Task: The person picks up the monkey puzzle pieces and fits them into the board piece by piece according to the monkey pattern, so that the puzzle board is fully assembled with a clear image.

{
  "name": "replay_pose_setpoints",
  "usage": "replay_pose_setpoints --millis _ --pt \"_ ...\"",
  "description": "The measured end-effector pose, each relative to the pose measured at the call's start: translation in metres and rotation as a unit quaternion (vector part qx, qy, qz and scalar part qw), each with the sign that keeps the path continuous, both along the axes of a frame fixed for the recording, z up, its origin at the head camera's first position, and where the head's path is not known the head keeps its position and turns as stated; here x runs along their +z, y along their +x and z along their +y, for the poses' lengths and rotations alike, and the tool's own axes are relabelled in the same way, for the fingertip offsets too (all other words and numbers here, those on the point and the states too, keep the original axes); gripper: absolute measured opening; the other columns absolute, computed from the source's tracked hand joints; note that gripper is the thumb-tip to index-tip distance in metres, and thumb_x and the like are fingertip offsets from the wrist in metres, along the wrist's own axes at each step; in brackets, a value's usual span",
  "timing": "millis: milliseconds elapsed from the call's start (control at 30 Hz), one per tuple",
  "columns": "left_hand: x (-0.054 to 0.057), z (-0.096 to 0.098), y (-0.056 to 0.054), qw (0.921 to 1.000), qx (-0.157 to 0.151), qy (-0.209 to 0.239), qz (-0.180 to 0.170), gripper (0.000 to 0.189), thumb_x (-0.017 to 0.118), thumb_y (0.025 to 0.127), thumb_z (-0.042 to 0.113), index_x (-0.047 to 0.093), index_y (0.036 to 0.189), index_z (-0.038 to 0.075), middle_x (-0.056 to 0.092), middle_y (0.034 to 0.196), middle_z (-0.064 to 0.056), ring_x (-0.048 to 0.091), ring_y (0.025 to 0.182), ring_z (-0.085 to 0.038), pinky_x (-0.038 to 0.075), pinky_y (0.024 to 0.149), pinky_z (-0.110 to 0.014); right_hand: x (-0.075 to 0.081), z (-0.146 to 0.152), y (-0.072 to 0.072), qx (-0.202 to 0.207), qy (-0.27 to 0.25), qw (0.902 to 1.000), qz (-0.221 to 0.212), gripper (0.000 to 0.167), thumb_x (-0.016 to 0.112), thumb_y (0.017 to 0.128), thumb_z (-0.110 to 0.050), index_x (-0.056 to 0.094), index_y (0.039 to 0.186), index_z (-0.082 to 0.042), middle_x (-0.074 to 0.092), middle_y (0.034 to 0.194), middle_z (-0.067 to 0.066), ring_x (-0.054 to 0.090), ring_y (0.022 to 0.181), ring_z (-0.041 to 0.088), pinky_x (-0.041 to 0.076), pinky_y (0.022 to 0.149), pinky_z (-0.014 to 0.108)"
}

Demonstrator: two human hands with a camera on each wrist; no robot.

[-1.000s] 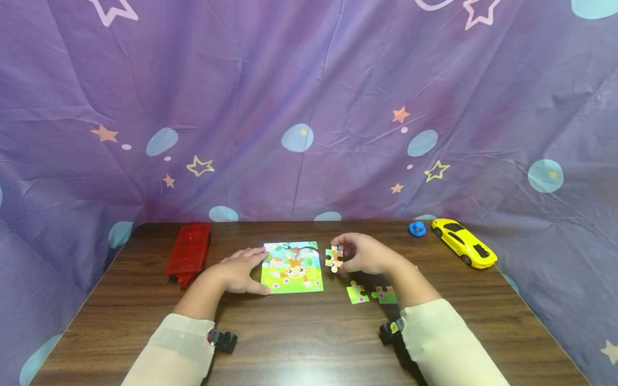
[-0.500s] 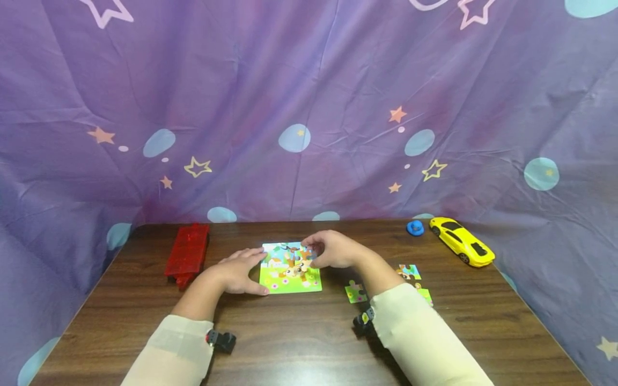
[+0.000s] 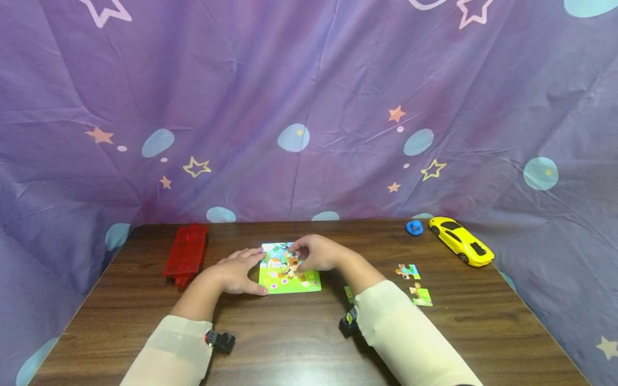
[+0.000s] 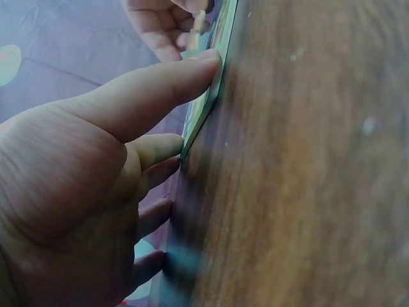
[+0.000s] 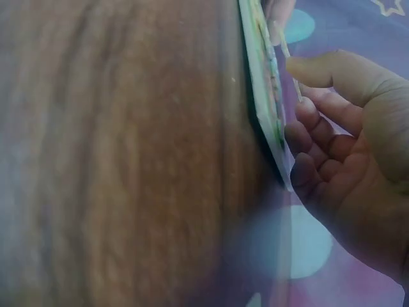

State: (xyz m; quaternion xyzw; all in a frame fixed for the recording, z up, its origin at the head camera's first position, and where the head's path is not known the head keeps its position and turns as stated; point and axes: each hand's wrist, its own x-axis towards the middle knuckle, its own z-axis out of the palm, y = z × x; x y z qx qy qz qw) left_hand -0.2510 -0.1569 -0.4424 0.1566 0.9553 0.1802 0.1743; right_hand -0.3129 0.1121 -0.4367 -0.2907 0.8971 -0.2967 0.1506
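A square monkey puzzle board (image 3: pixel 289 286) lies flat on the table in the head view. My left hand (image 3: pixel 238 274) is at its left side, thumb on the near corner and a fingertip by the far corner, fingers spread. Above the board, my right hand (image 3: pixel 321 253) pinches a jigsaw piece (image 5: pixel 285 41) between thumb and fingers; the right wrist view shows it nearly edge-on, tilted. Whether the piece touches the board is unclear. Loose jigsaw pieces lie to the right: a blue-and-brown one (image 3: pixel 409 272), a green one (image 3: pixel 422 296) and another (image 3: pixel 349 294) partly hidden by my right forearm.
At the left of the wooden table (image 3: pixel 285 338) is a red see-through plastic object (image 3: pixel 187 252). A yellow toy car (image 3: pixel 461 241) and a small blue toy (image 3: pixel 414 228) stand at the back right. A purple curtain (image 3: pixel 260 107) hangs behind the table.
My right hand has carried the jigsaw piece leftward from beside the board to above its middle. The loose pieces on the right have come into fuller view. My left hand stays at the board.
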Motion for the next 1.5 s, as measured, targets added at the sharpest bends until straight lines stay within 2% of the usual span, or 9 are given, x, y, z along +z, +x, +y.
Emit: replay_pose_setpoints --millis 133,533,800,1000,1133,1267,1500 --pt "0.000 0.000 0.001 1.0000 -0.002 0.005 0.004 0.105 0.082 0.085 0.056 0.034 0.169 0.017 0.023 0.181 -0.005 0.018 0.167 -0.040 0.020 0.128 -0.076 -0.003 -0.004 -0.001 -0.011 0.016 0.9998 -0.004 0.053 0.092 0.077 -0.015 0.076 0.127 -0.010 0.075 0.115 0.000 0.066 0.106 0.012 0.058 0.103 0.034" --pt "0.005 -0.001 0.002 0.9999 -0.008 0.004 0.008 0.106 0.083 0.084 0.060 0.036 0.168 0.017 0.026 0.180 -0.006 0.021 0.166 -0.042 0.023 0.126 -0.077 -0.002 -0.011 -0.001 -0.026 0.042 0.9988 -0.002 0.054 0.090 0.075 -0.013 0.078 0.127 -0.009 0.076 0.110 0.001 0.067 0.102 0.015 0.060 0.099 0.035" --pt "0.006 -0.001 0.003 0.9999 -0.009 0.005 0.010 0.106 0.083 0.084 0.060 0.035 0.169 0.017 0.026 0.180 -0.007 0.021 0.166 -0.042 0.023 0.127 -0.076 0.000 -0.012 -0.001 -0.035 0.044 0.9983 -0.013 0.051 0.092 0.077 -0.012 0.078 0.126 -0.011 0.075 0.112 0.002 0.067 0.104 0.015 0.059 0.102 0.036" --pt "0.007 0.000 0.005 0.9999 -0.008 0.006 0.012 0.106 0.083 0.083 0.059 0.037 0.168 0.016 0.027 0.179 -0.007 0.023 0.165 -0.042 0.025 0.126 -0.077 0.001 -0.011 -0.001 -0.020 0.044 0.9987 -0.017 0.044 0.092 0.078 -0.011 0.081 0.121 -0.015 0.071 0.109 0.001 0.065 0.101 0.012 0.058 0.097 0.031" --pt "0.008 -0.001 0.006 0.9998 -0.008 0.005 0.015 0.106 0.083 0.083 0.059 0.037 0.168 0.015 0.028 0.179 -0.008 0.023 0.165 -0.042 0.025 0.126 -0.076 -0.001 -0.010 -0.003 -0.019 0.039 0.9989 -0.019 0.046 0.092 0.079 -0.010 0.080 0.123 -0.016 0.072 0.106 -0.002 0.063 0.099 0.010 0.056 0.094 0.027" --pt "0.008 -0.001 0.006 0.9998 -0.010 0.004 0.016 0.106 0.083 0.083 0.060 0.037 0.168 0.015 0.028 0.179 -0.008 0.024 0.165 -0.043 0.025 0.126 -0.077 -0.003 -0.011 -0.005 -0.026 0.034 0.9985 -0.035 0.048 0.092 0.080 -0.009 0.079 0.126 -0.016 0.070 0.102 -0.003 0.061 0.095 0.010 0.055 0.089 0.026" --pt "0.007 -0.001 0.005 0.9999 -0.008 0.006 0.011 0.106 0.083 0.083 0.060 0.036 0.168 0.016 0.027 0.179 -0.008 0.023 0.165 -0.043 0.024 0.127 -0.077 -0.004 -0.013 -0.007 -0.059 0.024 0.9959 -0.064 0.052 0.093 0.073 -0.006 0.080 0.122 -0.019 0.067 0.098 -0.004 0.060 0.094 0.011 0.053 0.083 0.024"
